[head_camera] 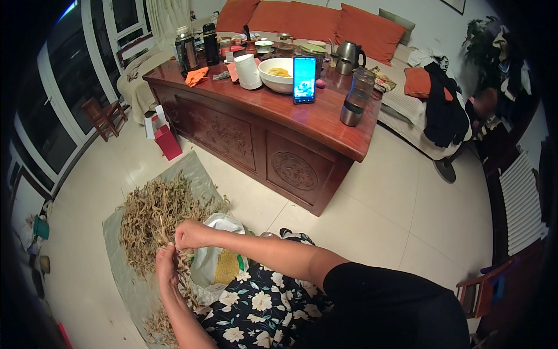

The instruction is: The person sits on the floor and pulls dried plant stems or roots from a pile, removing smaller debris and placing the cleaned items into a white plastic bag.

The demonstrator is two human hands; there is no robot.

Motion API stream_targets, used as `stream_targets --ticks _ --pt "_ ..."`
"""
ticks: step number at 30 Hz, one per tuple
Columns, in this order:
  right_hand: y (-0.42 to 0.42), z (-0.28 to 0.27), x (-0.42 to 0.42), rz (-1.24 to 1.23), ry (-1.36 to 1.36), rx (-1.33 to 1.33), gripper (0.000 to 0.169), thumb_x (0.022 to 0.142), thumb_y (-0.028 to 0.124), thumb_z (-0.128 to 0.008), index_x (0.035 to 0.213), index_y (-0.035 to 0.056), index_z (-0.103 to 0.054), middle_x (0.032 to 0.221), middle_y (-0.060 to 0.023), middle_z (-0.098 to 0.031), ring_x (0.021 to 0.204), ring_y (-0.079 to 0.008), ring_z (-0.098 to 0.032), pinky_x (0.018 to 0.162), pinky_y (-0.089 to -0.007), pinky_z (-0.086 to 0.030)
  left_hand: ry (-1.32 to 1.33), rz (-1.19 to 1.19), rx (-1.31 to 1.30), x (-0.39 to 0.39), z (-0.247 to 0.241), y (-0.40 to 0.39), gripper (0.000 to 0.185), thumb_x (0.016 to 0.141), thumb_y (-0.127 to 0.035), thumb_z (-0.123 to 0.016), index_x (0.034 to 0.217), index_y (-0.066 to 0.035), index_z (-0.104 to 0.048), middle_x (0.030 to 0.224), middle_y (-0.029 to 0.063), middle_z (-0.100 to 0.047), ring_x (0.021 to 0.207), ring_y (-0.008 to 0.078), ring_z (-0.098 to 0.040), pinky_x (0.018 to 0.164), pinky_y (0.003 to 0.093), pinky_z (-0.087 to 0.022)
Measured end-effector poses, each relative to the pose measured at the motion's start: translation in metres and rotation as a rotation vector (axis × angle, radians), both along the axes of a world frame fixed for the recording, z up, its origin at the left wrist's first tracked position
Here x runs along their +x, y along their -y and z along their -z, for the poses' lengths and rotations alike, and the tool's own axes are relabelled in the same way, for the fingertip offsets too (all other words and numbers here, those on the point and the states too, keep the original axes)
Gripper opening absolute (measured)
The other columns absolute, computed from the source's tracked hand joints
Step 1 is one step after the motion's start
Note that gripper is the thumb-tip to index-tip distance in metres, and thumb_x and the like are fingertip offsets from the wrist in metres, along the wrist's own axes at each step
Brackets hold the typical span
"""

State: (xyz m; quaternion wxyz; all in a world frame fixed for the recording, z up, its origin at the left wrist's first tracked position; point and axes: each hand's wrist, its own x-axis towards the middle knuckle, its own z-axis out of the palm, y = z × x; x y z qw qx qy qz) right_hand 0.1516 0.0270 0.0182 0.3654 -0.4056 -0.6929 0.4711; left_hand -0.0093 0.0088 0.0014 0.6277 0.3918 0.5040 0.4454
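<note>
My left hand point(167, 268) grips a dried plant stalk point(162, 227), its thumb pointing up beside the right hand. Against it my right hand point(190, 235) is curled closed at the same dried plant material; its fingertips are partly hidden. Below and beyond both hands a heap of dry brown plants point(150, 209) with withered pods is spread on a grey-green sheet point(115, 253). Right of the hands stands an open white woven bag point(205, 261) with small yellow grains or beans point(227, 266) inside, close to my floral-clad legs point(261, 301).
A carved red-brown wooden table point(244, 100) stands ahead, holding an upright lit phone point(304, 80), a white bowl point(274, 83), a glass flask point(357, 98) and a kettle point(350, 54). A red box point(168, 141) and a small wooden chair point(103, 115) are at left. Behind is a sofa with orange cushions point(311, 19).
</note>
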Motion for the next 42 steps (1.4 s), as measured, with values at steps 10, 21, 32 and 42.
stream_targets --ticks 10,21,32,42 --pt "0.002 0.000 0.002 0.040 0.096 0.156 0.017 0.066 0.018 -0.056 0.067 0.0005 -0.058 0.059 -0.0147 -0.056 0.055 -0.0231 -0.055 0.052 -0.0326 -0.042 0.072 -0.033 -0.003 0.011 -0.019 0.012 0.019 0.077 -0.020 -0.059 0.066 -0.013 -0.046 0.060 -0.0056 -0.044 0.053 0.0044 -0.035 0.048 0.0197 -0.027" --pt "0.006 0.003 -0.009 0.117 0.001 0.143 0.020 0.070 0.020 -0.054 0.069 0.0005 -0.058 0.059 -0.0141 -0.055 0.053 -0.0219 -0.053 0.052 -0.0329 -0.041 0.067 -0.013 0.033 0.001 -0.018 0.009 0.016 0.077 -0.022 -0.059 0.072 -0.011 -0.049 0.063 -0.0059 -0.046 0.054 0.0034 -0.036 0.049 0.0189 -0.028" --pt "0.006 0.002 -0.012 0.174 -0.063 0.181 0.023 0.074 0.023 -0.050 0.069 0.0011 -0.056 0.058 -0.0141 -0.053 0.052 -0.0224 -0.051 0.051 -0.0340 -0.040 0.081 -0.031 0.065 -0.001 -0.013 0.008 0.013 0.077 -0.021 -0.058 0.076 -0.010 -0.052 0.066 -0.0062 -0.050 0.056 0.0034 -0.039 0.051 0.0183 -0.030" --pt "0.012 -0.009 -0.007 0.165 -0.031 0.139 0.020 0.073 0.021 -0.055 0.066 0.0014 -0.054 0.060 -0.0119 -0.055 0.054 -0.0195 -0.053 0.051 -0.0317 -0.041 0.125 -0.102 0.081 0.004 -0.015 0.010 0.011 0.078 -0.019 -0.057 0.075 -0.011 -0.049 0.066 -0.0065 -0.048 0.055 0.0024 -0.037 0.050 0.0175 -0.029"
